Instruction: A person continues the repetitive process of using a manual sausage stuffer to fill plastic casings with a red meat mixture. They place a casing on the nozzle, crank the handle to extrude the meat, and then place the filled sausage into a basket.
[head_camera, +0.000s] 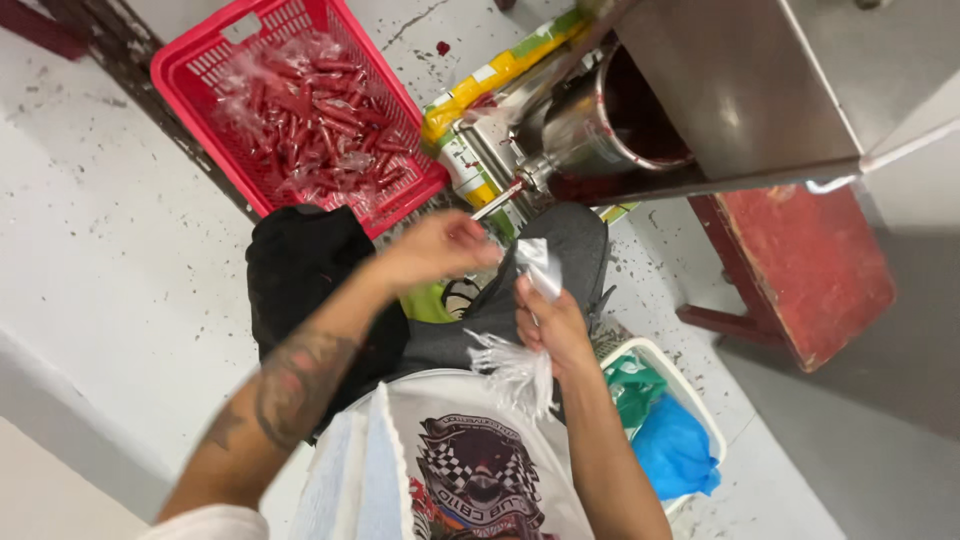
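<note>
The bags (520, 375) are thin clear plastic, light, limp and probably slippery, so a pinch near the open mouth looks the surest hold; squeezed anywhere else they would likely just crumple. The right hand (548, 325) is closed on a bunch of them, the loose ends fanning down over the lap, while one bag (538, 262) stands up from its fingers toward the nozzle (497, 200) of the steel filler (600, 120). The left hand (440, 245) sits just beside that bag's top, fingers curled together at its edge; whether it truly grips the plastic I cannot tell. A red crate (180, 75) of filled red tubes (320, 125) stands on the floor ahead, well apart from both hands.
</note>
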